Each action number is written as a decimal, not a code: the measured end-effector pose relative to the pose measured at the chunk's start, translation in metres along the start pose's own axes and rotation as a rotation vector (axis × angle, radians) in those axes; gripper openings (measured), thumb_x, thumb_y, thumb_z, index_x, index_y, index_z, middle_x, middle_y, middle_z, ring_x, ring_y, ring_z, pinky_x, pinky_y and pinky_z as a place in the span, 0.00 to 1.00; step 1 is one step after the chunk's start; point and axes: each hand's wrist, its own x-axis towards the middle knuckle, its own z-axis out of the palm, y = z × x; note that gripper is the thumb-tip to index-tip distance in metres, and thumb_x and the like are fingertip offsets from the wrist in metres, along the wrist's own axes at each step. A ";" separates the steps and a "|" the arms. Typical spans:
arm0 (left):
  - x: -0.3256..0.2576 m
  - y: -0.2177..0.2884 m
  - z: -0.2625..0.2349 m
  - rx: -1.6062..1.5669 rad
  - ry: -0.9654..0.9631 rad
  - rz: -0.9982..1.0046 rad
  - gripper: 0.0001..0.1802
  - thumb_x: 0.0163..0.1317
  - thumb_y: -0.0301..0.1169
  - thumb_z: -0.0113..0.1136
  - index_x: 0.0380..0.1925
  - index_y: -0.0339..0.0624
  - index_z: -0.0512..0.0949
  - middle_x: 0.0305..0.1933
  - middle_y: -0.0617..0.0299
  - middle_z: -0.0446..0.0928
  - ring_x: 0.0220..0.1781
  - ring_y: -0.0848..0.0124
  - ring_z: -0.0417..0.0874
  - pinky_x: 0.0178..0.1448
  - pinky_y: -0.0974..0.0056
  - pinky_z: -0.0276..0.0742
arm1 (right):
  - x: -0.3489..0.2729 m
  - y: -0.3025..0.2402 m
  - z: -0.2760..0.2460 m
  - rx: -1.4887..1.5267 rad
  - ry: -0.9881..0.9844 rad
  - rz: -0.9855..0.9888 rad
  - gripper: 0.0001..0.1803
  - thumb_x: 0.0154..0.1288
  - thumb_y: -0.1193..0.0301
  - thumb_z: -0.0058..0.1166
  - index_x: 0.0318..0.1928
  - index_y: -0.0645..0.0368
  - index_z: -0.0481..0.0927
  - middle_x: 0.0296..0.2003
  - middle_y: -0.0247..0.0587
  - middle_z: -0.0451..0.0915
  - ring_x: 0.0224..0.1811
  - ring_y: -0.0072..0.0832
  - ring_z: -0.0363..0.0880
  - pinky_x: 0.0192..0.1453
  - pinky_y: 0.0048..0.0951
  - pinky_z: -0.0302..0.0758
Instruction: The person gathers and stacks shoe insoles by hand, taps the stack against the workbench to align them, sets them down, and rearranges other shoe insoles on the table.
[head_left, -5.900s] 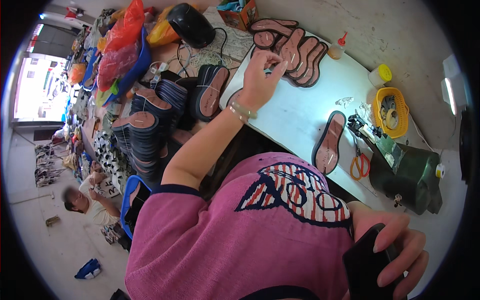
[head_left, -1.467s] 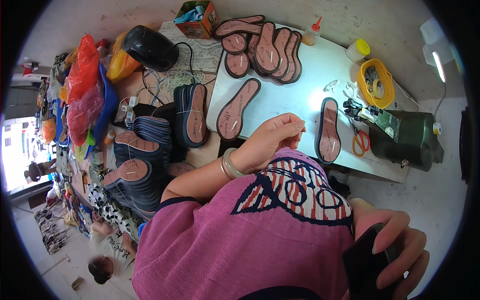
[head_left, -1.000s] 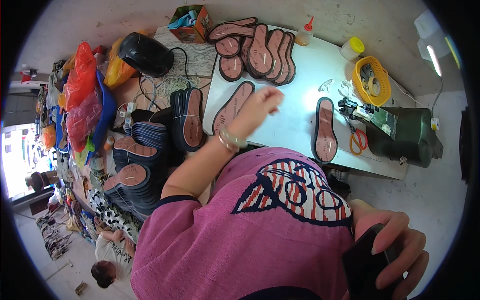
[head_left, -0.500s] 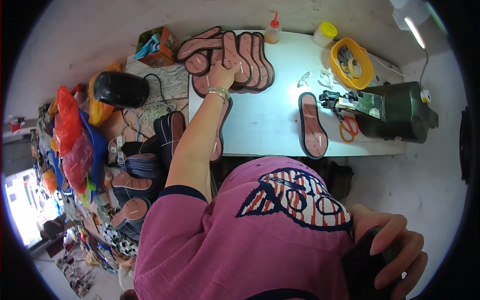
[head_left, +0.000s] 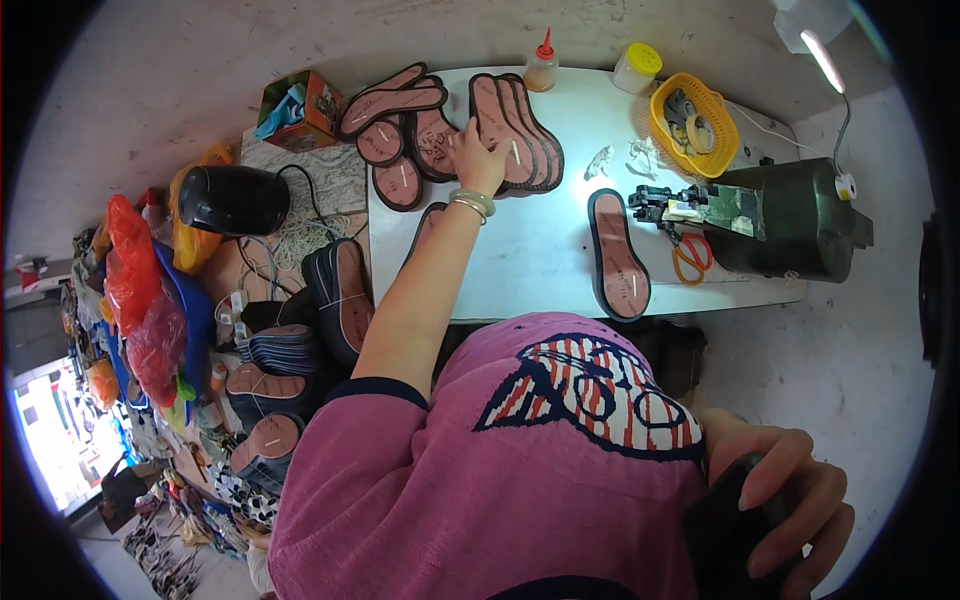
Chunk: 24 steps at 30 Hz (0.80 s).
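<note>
My left hand (head_left: 480, 165) reaches over the white table, its fingers at the left edge and its thumb on top of a pink shoe sole (head_left: 495, 115) with a dark rim. That sole lies at the front of a fanned, overlapping row. Left of the hand, more soles lie crosswise and overlapping, one of them a long sole (head_left: 395, 100). A separate sole (head_left: 428, 232) is partly covered by my left forearm. Another single sole (head_left: 620, 255) lies to the right. At the lower right, my right hand (head_left: 800, 500) is closed around a black object (head_left: 735, 530) whose kind I cannot make out.
A dark green machine (head_left: 800, 220) and orange-handled scissors (head_left: 690, 260) are at the table's right. Behind stand a yellow basket (head_left: 735, 135), a yellow-lidded jar (head_left: 637, 70) and a red-tipped bottle (head_left: 541, 70). Tied soles (head_left: 340, 290) and a black rounded device (head_left: 235, 200) are at left.
My left hand has moved right with the front sole, which now lines up with the fanned row. More of the soles on the left shows. My right hand has stayed put.
</note>
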 end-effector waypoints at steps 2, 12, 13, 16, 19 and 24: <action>0.002 0.000 0.008 -0.002 -0.035 0.044 0.49 0.55 0.51 0.75 0.72 0.38 0.68 0.71 0.37 0.68 0.75 0.40 0.65 0.78 0.45 0.62 | 0.002 0.000 -0.002 -0.009 0.002 0.020 0.13 0.76 0.50 0.54 0.55 0.32 0.78 0.48 0.27 0.76 0.57 0.50 0.71 0.58 0.49 0.69; 0.027 0.011 0.017 -0.115 -0.081 0.000 0.57 0.57 0.49 0.75 0.75 0.27 0.56 0.73 0.32 0.67 0.75 0.41 0.68 0.80 0.48 0.63 | 0.000 -0.003 -0.010 -0.051 0.054 0.019 0.12 0.76 0.50 0.53 0.55 0.32 0.78 0.48 0.28 0.75 0.56 0.48 0.71 0.59 0.48 0.68; 0.030 0.018 0.015 -0.124 -0.089 0.002 0.57 0.57 0.49 0.75 0.75 0.27 0.56 0.73 0.32 0.67 0.75 0.41 0.68 0.80 0.48 0.63 | -0.001 -0.004 -0.009 -0.065 0.065 0.052 0.12 0.77 0.50 0.53 0.55 0.32 0.78 0.48 0.28 0.75 0.56 0.48 0.71 0.59 0.48 0.68; 0.044 0.040 0.020 -0.058 -0.199 -0.240 0.58 0.56 0.47 0.78 0.75 0.26 0.56 0.71 0.33 0.70 0.72 0.43 0.74 0.75 0.51 0.71 | -0.005 -0.002 -0.020 -0.079 0.060 -0.011 0.12 0.77 0.51 0.53 0.56 0.32 0.78 0.48 0.28 0.75 0.56 0.48 0.70 0.59 0.48 0.68; 0.063 0.016 0.034 -0.293 -0.245 -0.371 0.51 0.57 0.45 0.79 0.70 0.25 0.63 0.67 0.41 0.75 0.66 0.51 0.80 0.71 0.53 0.75 | -0.005 -0.010 -0.029 -0.061 0.024 -0.009 0.13 0.77 0.51 0.53 0.56 0.32 0.78 0.48 0.27 0.75 0.57 0.48 0.70 0.59 0.48 0.68; 0.057 -0.010 0.066 -0.809 -0.379 -0.269 0.52 0.55 0.41 0.81 0.69 0.20 0.61 0.63 0.42 0.78 0.61 0.57 0.83 0.63 0.59 0.80 | -0.010 -0.019 -0.048 -0.052 0.011 0.047 0.14 0.76 0.50 0.54 0.57 0.32 0.78 0.49 0.28 0.75 0.58 0.48 0.70 0.61 0.48 0.68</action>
